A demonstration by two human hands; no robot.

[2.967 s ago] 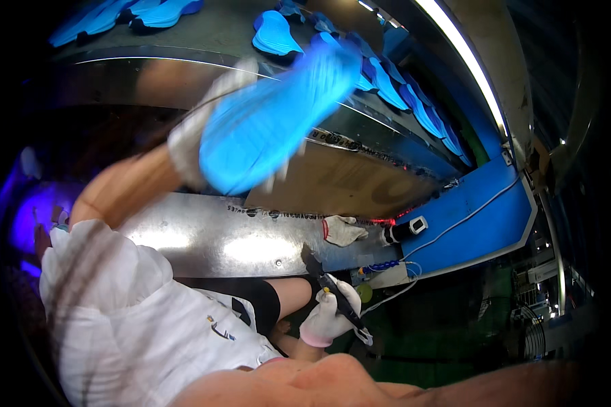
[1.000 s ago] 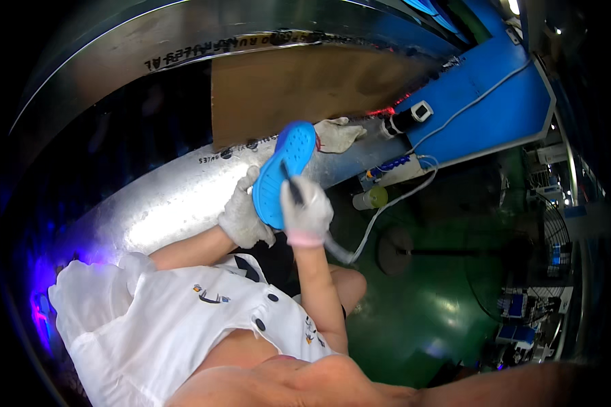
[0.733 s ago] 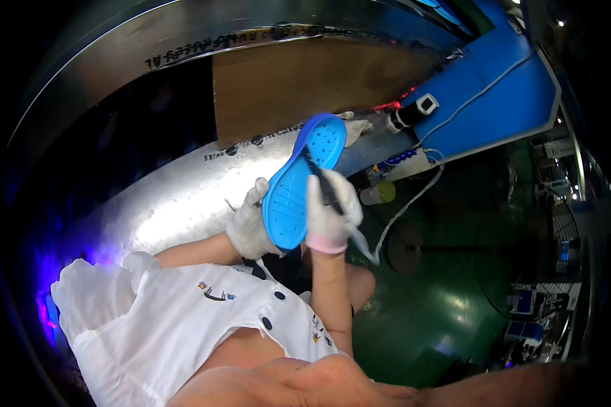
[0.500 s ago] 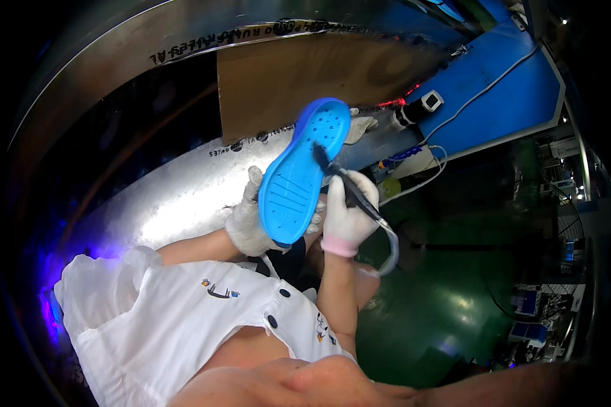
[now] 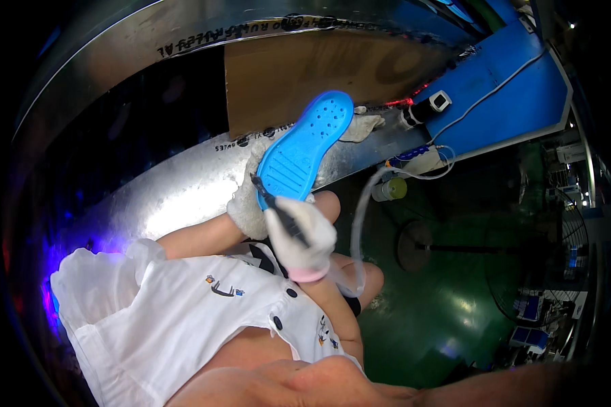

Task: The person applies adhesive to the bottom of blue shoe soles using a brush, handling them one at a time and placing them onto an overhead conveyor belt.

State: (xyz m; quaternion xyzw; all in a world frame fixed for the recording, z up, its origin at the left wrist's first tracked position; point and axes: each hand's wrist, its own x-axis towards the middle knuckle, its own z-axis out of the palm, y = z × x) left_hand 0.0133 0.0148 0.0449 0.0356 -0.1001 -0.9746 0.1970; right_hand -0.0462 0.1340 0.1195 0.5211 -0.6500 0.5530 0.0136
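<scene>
A blue shoe sole [image 5: 305, 152] is tilted up before me, its hollow side with holes and ridges facing me. My left hand [image 5: 246, 207], in a white glove, grips it from the left and beneath; some fingers are hidden behind it. My gloved right hand [image 5: 304, 237] is closed around a black brush [image 5: 270, 199]. The dark brush tip lies at the sole's lower left rim, near the left glove; whether it touches is hard to tell. A clear tube [image 5: 358, 234] runs from near the right hand toward the bench.
A shiny metal surface [image 5: 183, 193] lies beyond my arms, with a brown cardboard sheet [image 5: 271, 74] behind. At right are a blue bench [image 5: 509, 81], a black-and-white cylinder [image 5: 424, 108], a crumpled pale cloth [image 5: 363, 127] and a yellow-green container [image 5: 391, 189].
My right hand and the brush have moved down and left, from the sole's middle to its lower left rim. The sole has shifted slightly upward, and the tube hangs more stretched.
</scene>
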